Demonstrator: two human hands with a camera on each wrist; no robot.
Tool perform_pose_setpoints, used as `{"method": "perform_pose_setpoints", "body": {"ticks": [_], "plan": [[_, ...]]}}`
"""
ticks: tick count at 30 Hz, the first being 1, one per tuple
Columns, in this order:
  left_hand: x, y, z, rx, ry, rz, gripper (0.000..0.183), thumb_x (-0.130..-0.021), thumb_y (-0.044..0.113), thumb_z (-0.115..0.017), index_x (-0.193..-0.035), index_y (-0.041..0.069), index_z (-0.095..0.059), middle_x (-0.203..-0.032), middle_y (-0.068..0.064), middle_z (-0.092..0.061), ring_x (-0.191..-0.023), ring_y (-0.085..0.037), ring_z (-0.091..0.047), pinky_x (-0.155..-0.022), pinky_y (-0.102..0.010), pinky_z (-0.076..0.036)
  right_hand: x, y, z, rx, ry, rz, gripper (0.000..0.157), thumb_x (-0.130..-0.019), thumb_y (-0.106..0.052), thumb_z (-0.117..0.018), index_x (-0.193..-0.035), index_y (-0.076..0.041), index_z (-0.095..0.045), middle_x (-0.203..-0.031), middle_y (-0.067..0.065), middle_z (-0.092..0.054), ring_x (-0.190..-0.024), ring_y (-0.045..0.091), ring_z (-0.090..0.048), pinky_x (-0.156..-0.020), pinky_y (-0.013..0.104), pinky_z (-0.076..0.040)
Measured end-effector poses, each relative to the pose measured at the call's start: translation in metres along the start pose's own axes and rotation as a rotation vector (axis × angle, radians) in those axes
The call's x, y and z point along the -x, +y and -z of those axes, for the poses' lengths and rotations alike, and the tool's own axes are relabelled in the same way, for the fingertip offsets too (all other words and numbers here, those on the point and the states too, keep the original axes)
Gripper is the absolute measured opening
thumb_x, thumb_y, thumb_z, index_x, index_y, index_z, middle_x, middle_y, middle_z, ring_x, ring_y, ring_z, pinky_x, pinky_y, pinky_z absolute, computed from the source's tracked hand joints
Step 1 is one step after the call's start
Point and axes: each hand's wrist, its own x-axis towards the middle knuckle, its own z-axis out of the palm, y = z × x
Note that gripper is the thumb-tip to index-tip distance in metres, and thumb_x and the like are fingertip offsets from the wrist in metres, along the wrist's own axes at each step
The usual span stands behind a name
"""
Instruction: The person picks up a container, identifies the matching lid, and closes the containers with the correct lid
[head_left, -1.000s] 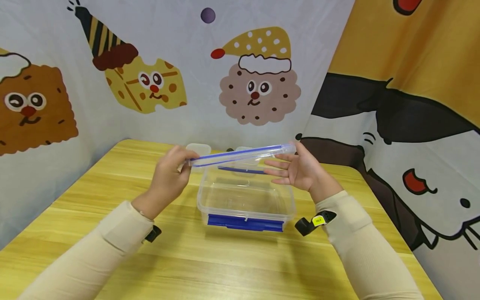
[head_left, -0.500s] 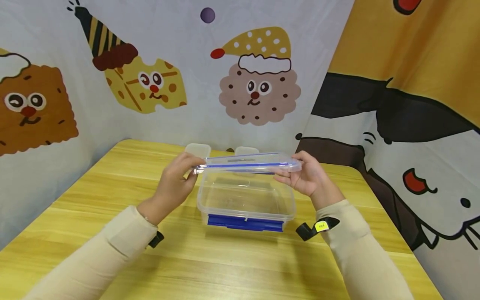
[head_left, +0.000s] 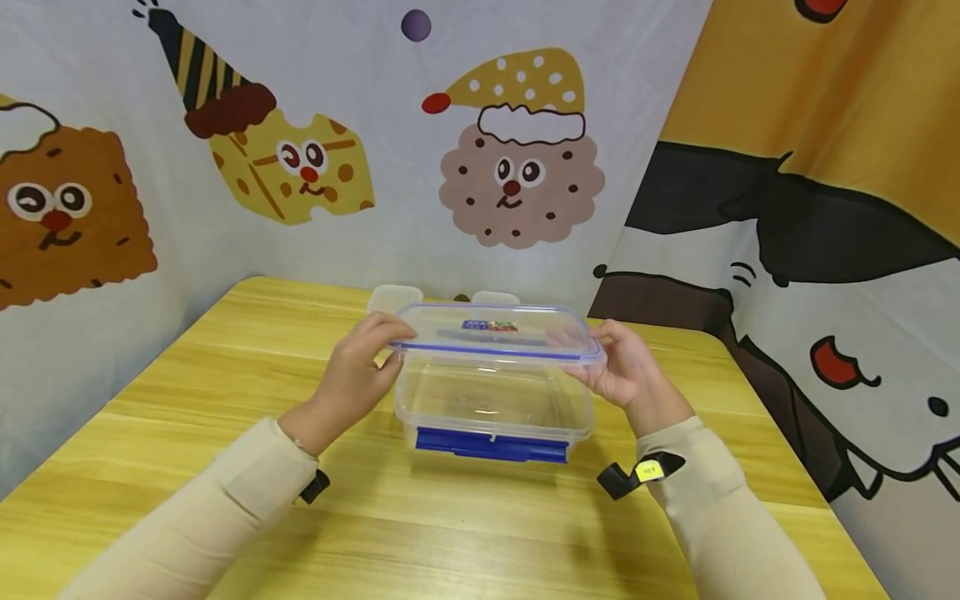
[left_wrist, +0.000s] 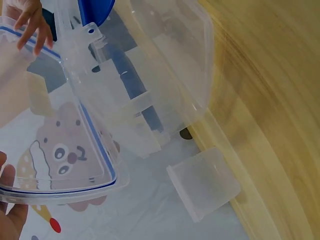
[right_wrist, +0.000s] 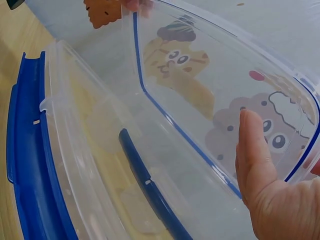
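Note:
A clear rectangular lid (head_left: 495, 333) with a blue seal line and a small label is held above a clear plastic storage box (head_left: 487, 404). My left hand (head_left: 356, 367) pinches the lid's left end between thumb and fingers. At the right end, my right hand (head_left: 626, 375) grips the lid, its fingers showing through the plastic from beneath. The box stands uncovered on the table, its blue front latch (head_left: 491, 446) hanging down. Seen from the right wrist, the lid (right_wrist: 200, 75) tilts over the box, with a second blue latch (right_wrist: 150, 180) on the far side.
Two small translucent containers, one at the left (head_left: 395, 297) and one at the right (head_left: 495, 297), stand behind the box near the table's back edge. The wooden table (head_left: 420, 533) meets a cartoon-printed curtain (head_left: 405, 250) at the back and right.
The lid has come down and tilted so its top face shows with the label. My right hand's spread fingers have closed onto the lid's right end. The box has stayed put.

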Motion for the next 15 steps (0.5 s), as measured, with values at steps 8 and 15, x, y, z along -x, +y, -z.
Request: {"method": "perform_pose_setpoints", "body": {"ticks": [8,15], "plan": [[0.0035,-0.0021,-0.0021,0.036,-0.017,0.078,0.033,-0.073,-0.023,-0.065,-0.100,-0.004,-0.068,-0.107,-0.014,-0.063,-0.100,-0.030,-0.060,-0.082,-0.041,-0.054,0.0042,0.0034,0.0017,-0.021,0.039,0.021,0.055,-0.095,-0.003,-0.027,-0.147,-0.009,-0.013,-0.126,0.020,-0.055,-0.105,0.034,-0.062,-0.087,0.047,-0.053],[0.0050,-0.0041,-0.0047,0.064,-0.006,0.127,0.034,-0.073,-0.021,-0.067,-0.102,-0.004,-0.067,-0.114,-0.016,-0.061,-0.108,-0.033,-0.058,-0.088,-0.044,-0.052,0.0079,0.0052,0.0030,-0.005,0.006,0.045,0.039,-0.101,-0.009,-0.019,-0.139,-0.007,-0.014,-0.116,0.021,-0.064,-0.100,0.035,-0.066,-0.078,0.044,-0.058]]}}
